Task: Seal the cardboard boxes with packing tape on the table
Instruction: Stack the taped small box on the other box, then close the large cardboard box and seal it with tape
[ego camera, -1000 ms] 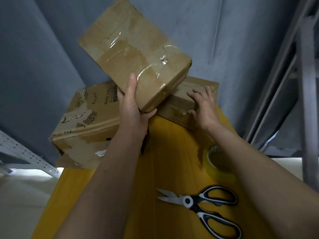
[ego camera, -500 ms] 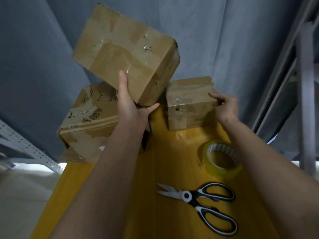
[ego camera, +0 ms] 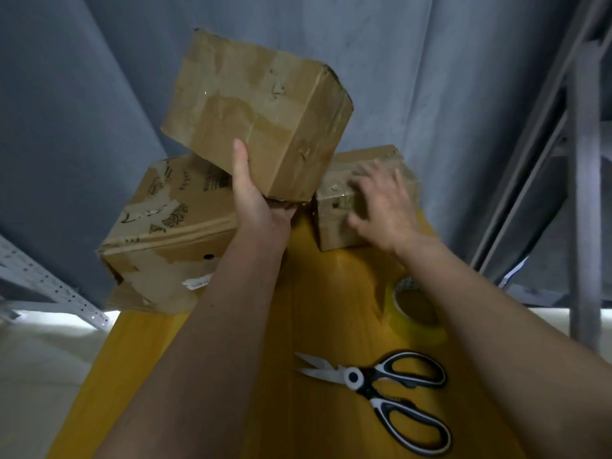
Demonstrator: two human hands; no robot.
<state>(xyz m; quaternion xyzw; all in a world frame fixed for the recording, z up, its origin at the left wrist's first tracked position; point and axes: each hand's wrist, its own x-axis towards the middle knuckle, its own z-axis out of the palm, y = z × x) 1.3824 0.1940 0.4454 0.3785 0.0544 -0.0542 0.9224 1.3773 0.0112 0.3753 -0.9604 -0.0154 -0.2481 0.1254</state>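
My left hand (ego camera: 256, 200) grips a taped cardboard box (ego camera: 258, 111) by its lower corner and holds it tilted in the air above the yellow table (ego camera: 318, 326). My right hand (ego camera: 384, 203), blurred, lies with spread fingers on a small taped box (ego camera: 334, 210) at the table's far end. A larger printed box (ego camera: 165, 226) stands at the far left, partly over the table's edge. A roll of clear packing tape (ego camera: 414, 313) lies on the table, partly hidden by my right forearm.
Black-and-white scissors (ego camera: 384, 389) lie open on the table near me at the right. A grey curtain (ego camera: 82, 94) hangs behind the table. Grey metal shelf posts (ego camera: 583, 193) stand at the right, and a perforated white rail (ego camera: 49, 289) at the left.
My left hand has turned the held box further and kept it raised. My right hand left the small box's right side and now lies on its front and top.
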